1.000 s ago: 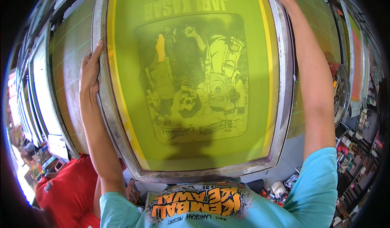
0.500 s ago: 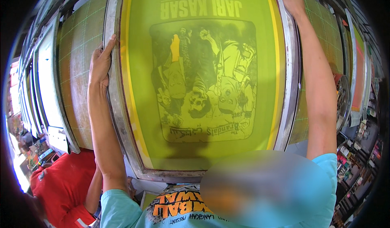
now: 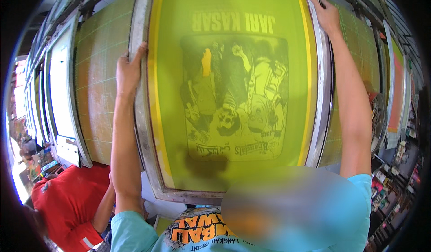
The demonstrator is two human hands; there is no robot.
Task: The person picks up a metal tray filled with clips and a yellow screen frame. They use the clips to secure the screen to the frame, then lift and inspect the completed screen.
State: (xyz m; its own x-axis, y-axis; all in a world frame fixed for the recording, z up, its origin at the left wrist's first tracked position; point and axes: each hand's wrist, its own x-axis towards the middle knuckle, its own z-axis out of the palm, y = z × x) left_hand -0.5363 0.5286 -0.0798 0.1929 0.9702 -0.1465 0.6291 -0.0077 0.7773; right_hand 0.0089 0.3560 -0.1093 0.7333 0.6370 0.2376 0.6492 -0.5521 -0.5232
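Stretched between my hands is a large screen-printing frame (image 3: 142, 103) with yellow-green mesh (image 3: 242, 5). The mesh bears a stencil (image 3: 233, 95) of several figures and lettering, upside down from where I look. Yellow tape (image 3: 155, 90) runs along its inner edges. My left hand (image 3: 128, 74) is closed on the left rail, its thumb on top near the inner edge. Farther up, on the right rail, my right hand (image 3: 327, 17) grips the frame, fingers partly hidden behind it. The frame's near edge lies close to my chest.
Behind the frame, translucent boards with green grid lines (image 3: 105, 72) show on both sides. A white panel (image 3: 62, 86) stands at the left. A person in a red shirt (image 3: 72, 198) bends at lower left. Shelves of small items (image 3: 395, 193) fill the lower right.
The frame has shifted to the right in view, its left rail more than its right, and the stencil sits slightly lower. Both hands moved with it, still gripping. The surroundings shifted a little rightward too.
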